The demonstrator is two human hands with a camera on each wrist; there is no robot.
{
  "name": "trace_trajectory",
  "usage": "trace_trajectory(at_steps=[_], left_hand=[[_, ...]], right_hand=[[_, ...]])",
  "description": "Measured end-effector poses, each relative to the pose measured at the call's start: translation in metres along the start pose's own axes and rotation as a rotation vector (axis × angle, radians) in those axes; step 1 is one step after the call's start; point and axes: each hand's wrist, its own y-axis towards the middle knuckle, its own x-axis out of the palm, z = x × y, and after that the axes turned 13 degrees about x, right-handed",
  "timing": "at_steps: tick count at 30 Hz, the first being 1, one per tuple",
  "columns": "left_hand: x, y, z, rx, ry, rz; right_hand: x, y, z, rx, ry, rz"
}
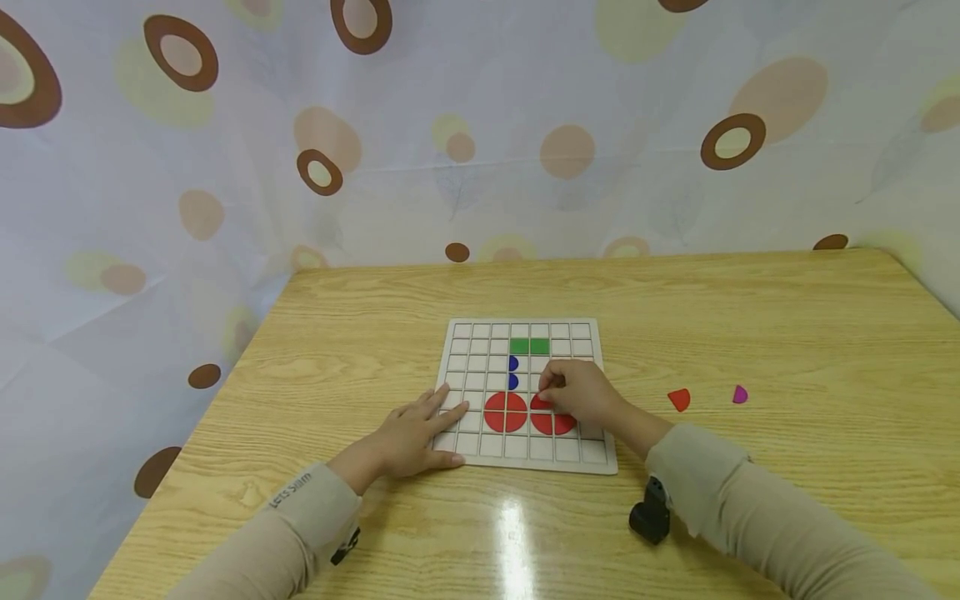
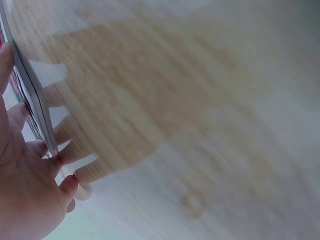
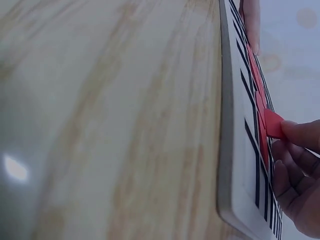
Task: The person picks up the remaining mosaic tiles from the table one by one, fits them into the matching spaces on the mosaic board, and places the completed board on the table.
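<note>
A white gridded board [image 1: 480, 445] lies on the table. My left hand [image 1: 408, 435] rests with spread fingers on its left edge; the left wrist view shows that hand [image 2: 25, 180] against the board's side. Over the right half, my right hand [image 1: 585, 393] pinches a red quarter-circle piece [image 3: 274, 124], which stands tilted against the grid in the right wrist view. Below the fingertips lie red quarter pieces [image 1: 542, 424], partly hidden by the hand. Left of them sits a full red circle [image 1: 495, 402] of quarters. Farther up are two blue half-discs [image 1: 513, 363] and two green squares [image 1: 519, 346].
To the right of the board, a loose red quarter piece [image 1: 679, 400] and a magenta rounded piece [image 1: 740, 394] lie on the wooden table [image 1: 360, 325]. A patterned cloth [image 1: 502, 200] hangs behind the table and along its left side.
</note>
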Motion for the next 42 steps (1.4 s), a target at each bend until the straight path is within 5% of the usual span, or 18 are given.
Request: trace_trajectory(at_steps=[15, 42], left_hand=[[-0.0009, -0.0004, 0.0011, 0.003, -0.003, -0.002], [-0.0001, -0.0003, -0.0006, 0.014, 0.005, -0.003]], right_hand=[[-0.0039, 0.0014, -0.004, -0.01, -0.146, -0.041], [-0.0025, 0.0, -0.0069, 0.006, -0.182, -0.04]])
